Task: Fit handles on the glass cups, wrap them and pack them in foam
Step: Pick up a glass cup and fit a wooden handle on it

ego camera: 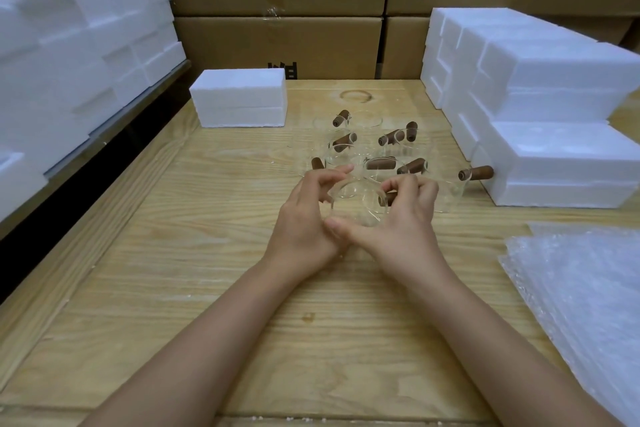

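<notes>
A clear glass cup (349, 199) sits between both hands above the middle of the wooden table (194, 281). My left hand (304, 218) grips its left side, fingers curled over the rim. My right hand (408, 215) pinches a brown wooden handle (387, 199) at the cup's right side. Behind the hands stand several more glass cups with brown handles (391, 137); one more handled cup (476, 173) lies against the foam at the right.
A white foam block (239, 97) sits at the back left. Stacked foam boxes (540, 107) fill the back right. Bubble wrap sheets (581, 295) lie at the right edge. Foam pieces (69, 45) pile up on the left, and cardboard boxes (277, 42) stand behind.
</notes>
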